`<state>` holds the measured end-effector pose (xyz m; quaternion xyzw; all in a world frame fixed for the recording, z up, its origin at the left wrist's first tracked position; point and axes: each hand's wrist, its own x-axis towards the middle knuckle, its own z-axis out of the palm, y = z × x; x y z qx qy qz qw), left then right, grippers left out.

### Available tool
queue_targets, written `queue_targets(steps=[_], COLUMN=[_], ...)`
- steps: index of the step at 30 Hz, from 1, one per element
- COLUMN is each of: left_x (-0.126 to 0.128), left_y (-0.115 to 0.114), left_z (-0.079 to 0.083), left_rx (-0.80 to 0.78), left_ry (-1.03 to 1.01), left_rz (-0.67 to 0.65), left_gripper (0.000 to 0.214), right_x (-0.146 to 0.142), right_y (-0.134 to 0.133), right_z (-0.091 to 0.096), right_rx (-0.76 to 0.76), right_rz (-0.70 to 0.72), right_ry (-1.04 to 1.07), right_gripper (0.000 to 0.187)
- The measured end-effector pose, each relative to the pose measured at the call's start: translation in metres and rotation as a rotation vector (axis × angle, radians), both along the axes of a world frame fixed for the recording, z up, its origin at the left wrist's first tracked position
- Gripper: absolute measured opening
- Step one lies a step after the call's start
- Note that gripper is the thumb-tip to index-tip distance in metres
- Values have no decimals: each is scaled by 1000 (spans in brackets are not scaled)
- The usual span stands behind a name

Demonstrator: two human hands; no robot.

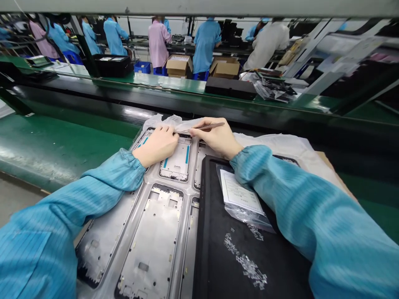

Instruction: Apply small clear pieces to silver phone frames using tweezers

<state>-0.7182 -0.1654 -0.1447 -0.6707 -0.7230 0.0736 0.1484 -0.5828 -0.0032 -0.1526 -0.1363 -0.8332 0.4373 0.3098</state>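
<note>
My left hand (pixel 160 143) lies over the far end of a metal phone frame (pixel 177 160) with blue strips, its fingers bent down and closed against it. The fingertips are hidden. Close beside it, my right hand (pixel 215 137) pinches thin metal tweezers (pixel 207 127), their tip pointing left at the frame's far edge. The frame sits in a clear plastic tray (pixel 148 179) with several others, among them a larger-looking frame (pixel 156 232) nearer me. Under my right forearm, a black tray (pixel 215 253) bears a scatter of small clear pieces (pixel 249 268) and a bagged paper label (pixel 240 191).
Thin white wrapping sheet (pixel 277 143) spreads beneath and behind the tray. A green bench (pixel 59 141) extends left, and a dark conveyor (pixel 102 101) crosses behind. Beyond stand a black box (pixel 230 88), cardboard boxes (pixel 179 64) and several people in work coats (pixel 205 43).
</note>
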Motion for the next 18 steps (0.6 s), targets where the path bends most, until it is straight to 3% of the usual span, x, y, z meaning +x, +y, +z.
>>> queue_targets(steps=[10, 18], left_x=[-20, -16], left_y=[-2, -3], left_z=[-9, -3], left_rx=[101, 63], left_ry=[-253, -238], left_rz=[11, 38], left_gripper=[43, 47], right_x=[5, 6], right_y=[4, 3], right_z=[0, 4], right_rx=[-17, -24], right_rz=[0, -34], right_ry=[-28, 2], right_gripper=[30, 20])
